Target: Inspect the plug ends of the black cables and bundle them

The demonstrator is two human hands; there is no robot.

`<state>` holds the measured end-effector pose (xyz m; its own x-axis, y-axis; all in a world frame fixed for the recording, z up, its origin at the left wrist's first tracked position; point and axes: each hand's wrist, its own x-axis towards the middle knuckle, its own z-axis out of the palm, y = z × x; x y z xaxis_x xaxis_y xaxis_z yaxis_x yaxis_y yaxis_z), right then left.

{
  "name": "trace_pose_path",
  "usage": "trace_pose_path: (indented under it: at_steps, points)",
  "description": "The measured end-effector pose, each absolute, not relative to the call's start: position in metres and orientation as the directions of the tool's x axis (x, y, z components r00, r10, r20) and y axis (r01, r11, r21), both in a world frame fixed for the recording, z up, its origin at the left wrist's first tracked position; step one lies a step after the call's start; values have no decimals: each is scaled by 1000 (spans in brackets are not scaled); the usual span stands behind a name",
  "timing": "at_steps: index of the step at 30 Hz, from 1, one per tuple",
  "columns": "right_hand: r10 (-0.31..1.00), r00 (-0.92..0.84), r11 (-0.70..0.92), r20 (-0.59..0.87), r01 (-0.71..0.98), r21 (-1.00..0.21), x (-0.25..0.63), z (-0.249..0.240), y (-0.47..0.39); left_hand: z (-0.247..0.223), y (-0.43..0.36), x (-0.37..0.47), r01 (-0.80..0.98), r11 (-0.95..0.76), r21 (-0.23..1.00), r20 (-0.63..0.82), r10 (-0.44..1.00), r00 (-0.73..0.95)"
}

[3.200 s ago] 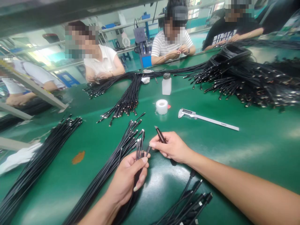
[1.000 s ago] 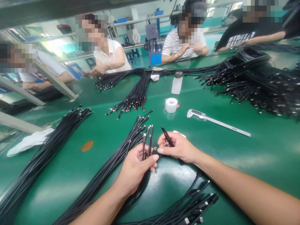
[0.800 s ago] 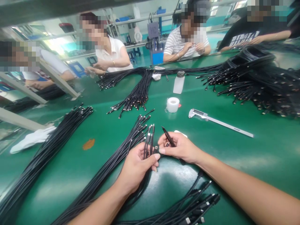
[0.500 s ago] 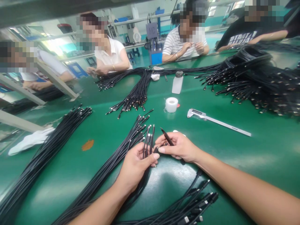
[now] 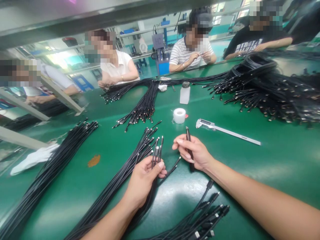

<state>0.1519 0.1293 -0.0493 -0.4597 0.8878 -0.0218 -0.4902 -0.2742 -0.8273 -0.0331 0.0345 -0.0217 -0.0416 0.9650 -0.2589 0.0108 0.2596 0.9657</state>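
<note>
My left hand (image 5: 147, 173) grips several black cables (image 5: 157, 154), their metal-tipped plugs pointing up above the thumb. One or two cable ends (image 5: 172, 169) stick out to the right beneath that hand. To the right, apart from it, my right hand (image 5: 193, 151) is closed around a dark slim tool (image 5: 189, 141) that looks like tweezers. A long bundle of black cables (image 5: 125, 163) lies left of my left hand. Below my hands another group of cable plugs (image 5: 212, 216) rests on the green table (image 5: 250, 173).
A white tape roll (image 5: 179, 116), a bottle (image 5: 185, 94) and a caliper (image 5: 227, 130) lie beyond my hands. More cables lie at the left (image 5: 57, 156), centre back (image 5: 147, 103) and right (image 5: 260, 86). A white glove (image 5: 32, 159) is far left. Several people sit across the table.
My right hand has moved away from my left hand, up and to the right, with the dark tool now more upright. Cable ends beside my left hand now show. The view has shifted slightly.
</note>
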Motion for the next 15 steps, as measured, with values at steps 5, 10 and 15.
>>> trace_pose_path:
  at_steps: [5,10,15]
  points:
    - [883,-462,-300,-85,-416,-858,153,-49,134,-23,31,-29,41,315,948,-317,948,40]
    - [865,-492,-285,-101,-315,-905,147,-47,127,-25,30,-27,112,321,940,-331,940,87]
    - [867,-485,-268,-112,-266,-926,147,-45,125,-26,31,-28,100,316,943,-324,943,73]
